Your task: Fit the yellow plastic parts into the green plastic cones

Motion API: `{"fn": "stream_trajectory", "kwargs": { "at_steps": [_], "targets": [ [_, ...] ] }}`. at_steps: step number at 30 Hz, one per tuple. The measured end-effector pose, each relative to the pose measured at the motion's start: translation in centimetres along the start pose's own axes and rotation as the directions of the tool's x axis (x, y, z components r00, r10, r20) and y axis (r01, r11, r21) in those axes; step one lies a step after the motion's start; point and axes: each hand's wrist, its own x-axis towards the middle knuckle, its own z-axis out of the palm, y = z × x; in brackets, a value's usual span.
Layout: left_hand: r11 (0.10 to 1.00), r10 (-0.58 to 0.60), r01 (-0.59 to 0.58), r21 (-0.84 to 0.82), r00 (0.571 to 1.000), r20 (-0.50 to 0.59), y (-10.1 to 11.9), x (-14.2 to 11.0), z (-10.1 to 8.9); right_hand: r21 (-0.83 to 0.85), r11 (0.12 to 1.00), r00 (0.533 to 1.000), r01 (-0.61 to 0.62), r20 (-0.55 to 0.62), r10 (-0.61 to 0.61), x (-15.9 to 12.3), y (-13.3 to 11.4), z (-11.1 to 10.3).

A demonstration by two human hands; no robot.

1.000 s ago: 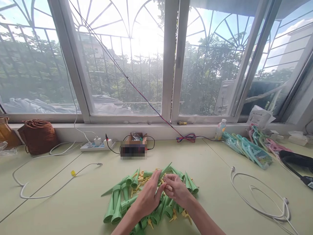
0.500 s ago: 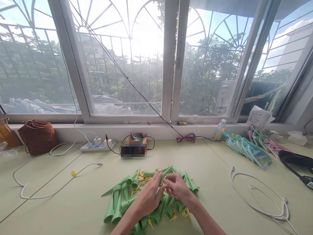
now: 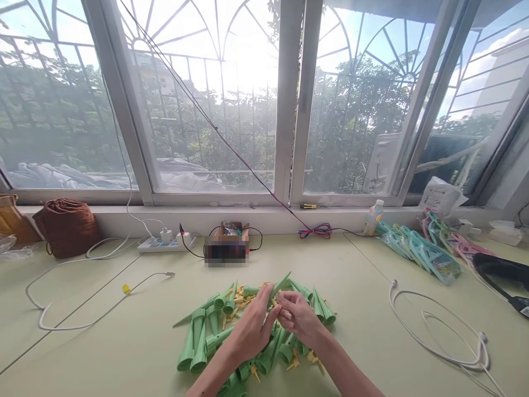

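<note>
My left hand is closed around a green plastic spike, whose pointed tip sticks out up and to the right. Close beside it, my right hand pinches a small yellow plastic piece against the spike's side. Fingers hide most of the spike's wide end, so I cannot tell whether the two parts are joined. Around and under both hands lies a pile of similar hollow green spikes, with several loose yellow pieces scattered among them.
Behind the pile are a small box with a blurred front and a white power strip. White cables lie left and right. Along the back stand a brown drawstring bag, a bottle and bagged teal plastic items.
The spike in my left hand has risen slightly, its tip now higher. The yellow piece at my right fingertips shows more clearly. The whole view has shifted a little.
</note>
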Motion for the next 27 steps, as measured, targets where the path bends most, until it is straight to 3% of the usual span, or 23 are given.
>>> {"fn": "stream_trajectory", "kwargs": {
  "at_steps": [4,16,27],
  "targets": [
    [1.000,0.010,-0.010,0.005,1.000,-0.021,0.14,0.05,0.05,0.020,1.000,1.000,-0.007,0.000,0.007,-0.19,-0.14,0.40],
    [0.999,0.003,-0.007,0.046,0.996,0.086,0.44,0.16,-0.58,-0.277,0.961,0.993,0.025,-0.102,-0.055,0.20,-0.21,-0.53],
    [0.995,0.018,-0.019,-0.096,1.000,-0.006,0.83,0.35,-0.84,-0.315,0.948,0.993,0.048,-0.091,-0.081,-0.14,-0.74,-0.28]
  ]
}}
